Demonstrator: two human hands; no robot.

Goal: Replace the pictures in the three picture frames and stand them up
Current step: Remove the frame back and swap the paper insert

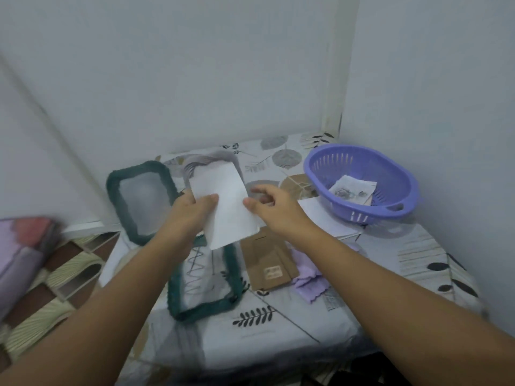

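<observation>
While my left hand [195, 210] is pinching the white sheet [225, 204] above the tabletop [292, 324], my right hand [269, 203] is hovering just beside it, fingers loosely curled, gripping nothing.

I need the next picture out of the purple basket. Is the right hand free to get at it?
Probably yes. The right hand only touches the white sheet, which the left hand grips, and nothing stands between it and the open-topped purple basket holding the picture.
</observation>
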